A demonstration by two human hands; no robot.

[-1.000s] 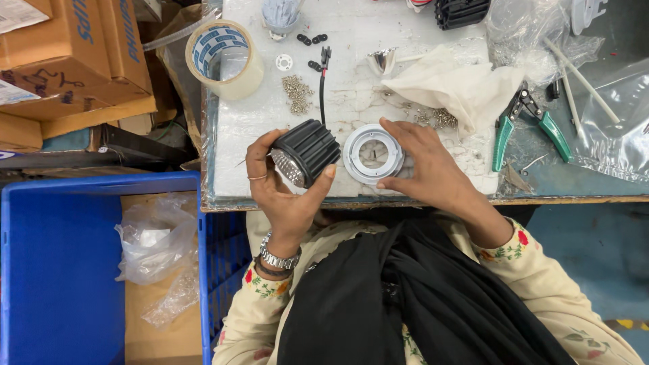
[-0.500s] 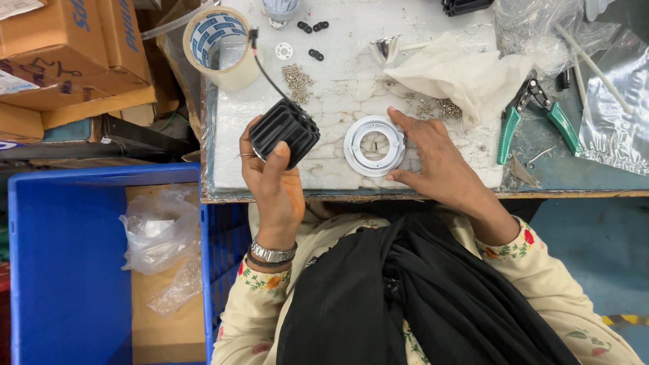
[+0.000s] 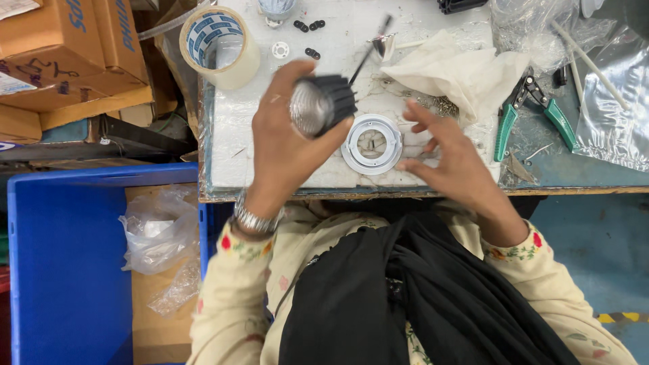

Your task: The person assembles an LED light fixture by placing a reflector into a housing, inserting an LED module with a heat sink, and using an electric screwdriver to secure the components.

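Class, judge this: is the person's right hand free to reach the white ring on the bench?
Probably yes. The right hand is empty, fingers spread, right beside the white ring, with nothing between them; the left hand holds the black lamp housing above it.

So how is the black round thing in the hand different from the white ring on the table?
The black ribbed lamp body is dark and chunky, while the white ring is pale, flat and open in the middle. The lamp body is held up, tilted, in the left hand; the ring lies flat on the table, with the right hand close beside it. Both are round.
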